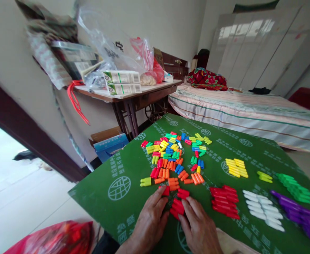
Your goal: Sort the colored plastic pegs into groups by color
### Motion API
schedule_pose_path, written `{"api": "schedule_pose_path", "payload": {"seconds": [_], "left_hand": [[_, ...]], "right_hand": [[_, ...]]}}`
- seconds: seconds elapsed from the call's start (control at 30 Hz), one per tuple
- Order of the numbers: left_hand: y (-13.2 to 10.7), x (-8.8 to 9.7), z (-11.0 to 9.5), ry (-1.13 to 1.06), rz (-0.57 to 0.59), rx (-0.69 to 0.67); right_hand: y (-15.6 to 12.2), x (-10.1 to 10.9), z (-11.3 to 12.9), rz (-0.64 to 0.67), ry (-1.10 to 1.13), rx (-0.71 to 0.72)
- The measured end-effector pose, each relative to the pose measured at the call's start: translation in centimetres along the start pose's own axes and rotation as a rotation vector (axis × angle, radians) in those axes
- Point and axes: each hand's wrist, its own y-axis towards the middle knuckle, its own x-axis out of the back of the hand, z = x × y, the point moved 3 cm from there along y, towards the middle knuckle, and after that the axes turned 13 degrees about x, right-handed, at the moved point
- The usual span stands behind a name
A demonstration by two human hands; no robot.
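Observation:
Small tube-shaped plastic pieces like pen caps, in several colours, lie on a green board. My left hand (152,215) has its forefinger on a red cap (166,191), its thumb beside the red group. Between the thumb and forefinger of my right hand (200,224) is a cluster of red caps (177,208); another red pair (183,193) lies just above. Orange caps (173,183) sit right beyond my fingers, in front of a mixed pile (171,151) of red, orange, yellow, blue and green ones. My palms hide part of the board.
Sorted rows stand on the right: red (224,201), yellow (236,168), white (263,209), green (295,188) and purple (300,217), plus a small yellow-green group (264,177). Behind the green board (136,162) are a cluttered side table (102,94) and a bed (239,106). A red bag (59,240) lies lower left.

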Motion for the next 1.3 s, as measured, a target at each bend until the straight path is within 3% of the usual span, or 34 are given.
{"api": "schedule_pose_path", "payload": {"seconds": [0.37,0.97,1.3], "left_hand": [[1.6,-0.1,0.4,-0.001,0.092,0.065],[3.8,-0.1,0.4,0.082,0.194,0.019],[5.2,-0.5,0.2,0.147,0.284,0.068]], "right_hand": [[0.4,-1.2,0.1,0.055,-0.113,-0.035],[1.1,-2.2,0.1,0.071,-0.168,-0.090],[0.9,-2.4,-0.1,0.211,-0.171,-0.101]]}}
